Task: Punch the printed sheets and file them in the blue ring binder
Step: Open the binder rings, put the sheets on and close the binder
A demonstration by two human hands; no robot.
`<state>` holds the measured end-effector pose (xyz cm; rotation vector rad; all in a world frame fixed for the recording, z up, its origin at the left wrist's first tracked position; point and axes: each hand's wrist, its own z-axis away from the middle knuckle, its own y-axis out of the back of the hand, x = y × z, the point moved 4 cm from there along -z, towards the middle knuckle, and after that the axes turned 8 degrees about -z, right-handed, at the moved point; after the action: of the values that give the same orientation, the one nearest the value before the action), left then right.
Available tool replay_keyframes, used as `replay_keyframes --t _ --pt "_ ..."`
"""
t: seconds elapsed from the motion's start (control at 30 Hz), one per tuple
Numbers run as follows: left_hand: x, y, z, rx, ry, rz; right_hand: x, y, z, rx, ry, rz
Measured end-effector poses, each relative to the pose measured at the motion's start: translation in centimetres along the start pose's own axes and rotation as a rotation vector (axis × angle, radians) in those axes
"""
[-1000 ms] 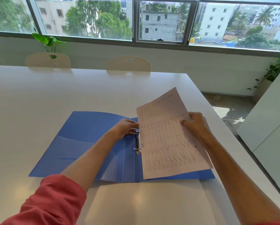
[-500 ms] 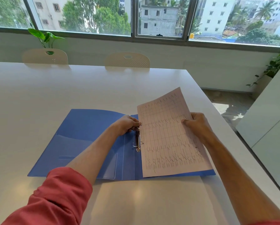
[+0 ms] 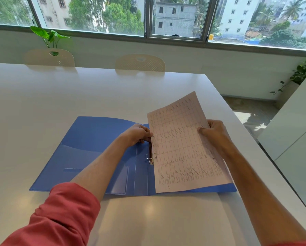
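Observation:
The blue ring binder (image 3: pixel 95 150) lies open and flat on the white table (image 3: pixel 77 93). Its metal ring mechanism (image 3: pixel 150 158) runs along the spine. A printed sheet (image 3: pixel 182 150) with a grid of lines rests tilted over the binder's right half, its far end raised. My left hand (image 3: pixel 137 134) pinches the sheet's left edge at the upper punched hole, just above the rings. My right hand (image 3: pixel 215 133) grips the sheet's right edge, thumb on top. The lower ring stands open beside the lower hole.
Two cream chairs (image 3: pixel 139 63) stand at the table's far side under a wide window. A leafy plant (image 3: pixel 48 35) rises behind the left chair. The table's right edge is close to my right arm, with a white cabinet (image 3: pixel 294 139) beyond it.
The sheet's left edge has shifted slightly closer to the rings. Both hands keep their hold. The camera has tipped down a little.

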<state>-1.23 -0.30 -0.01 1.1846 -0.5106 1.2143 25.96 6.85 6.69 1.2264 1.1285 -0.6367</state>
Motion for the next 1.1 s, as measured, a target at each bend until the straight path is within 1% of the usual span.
replay_keyframes --t 0.27,0.4,0.67,0.97,1.1 --pt "0.0 -0.2 -0.2 0.029 0.003 -0.023 -0.1 -0.2 0.0 0.017 0.005 0.005" --pt "0.1 -0.5 -0.1 0.084 0.009 -0.034 -0.3 -0.2 -0.1 0.019 0.011 0.003" --pt "0.6 -1.1 -0.3 0.11 -0.001 -0.106 0.8 0.2 -0.2 0.004 -0.042 0.008" --pt "-0.3 -1.1 -0.1 0.193 -0.044 -0.027 3.6 -0.1 -0.5 0.016 -0.115 0.032" --pt "-0.6 -0.7 0.6 0.224 -0.055 0.099 4.6 -0.2 -0.5 0.017 -0.139 0.029"
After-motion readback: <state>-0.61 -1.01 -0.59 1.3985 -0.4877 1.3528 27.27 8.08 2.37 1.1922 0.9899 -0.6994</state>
